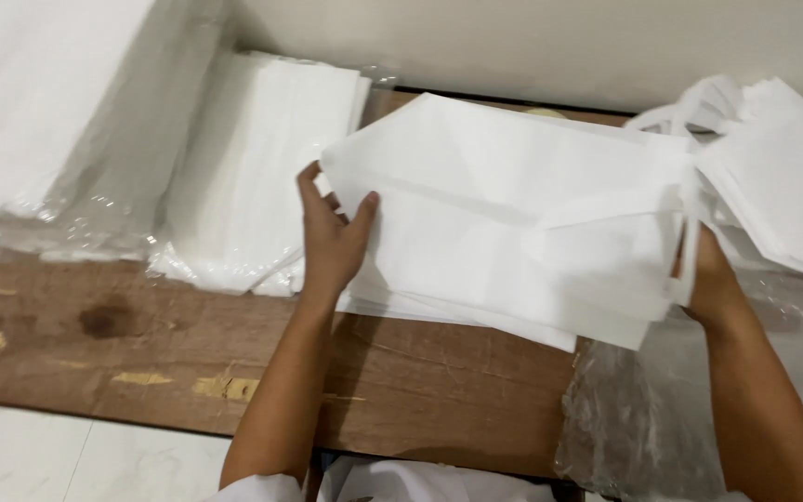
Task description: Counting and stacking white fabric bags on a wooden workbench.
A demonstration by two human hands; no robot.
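A stack of flat white fabric bags (pixel 494 214) lies across a brown wooden board (pixel 141 344). My left hand (pixel 332 237) grips the stack's left edge, thumb and fingers spread over the top sheet. My right hand (pixel 704 279) holds the stack's right end near the looped handles; its fingers are mostly hidden behind the fabric.
A pile of folded white sheets in clear plastic wrap (pixel 253 167) sits at the back left, with another wrapped bundle (pixel 39 112) beyond it. More loose white bags (pixel 783 167) lie at the right over crinkled clear plastic (pixel 634 409). A pale wall runs behind.
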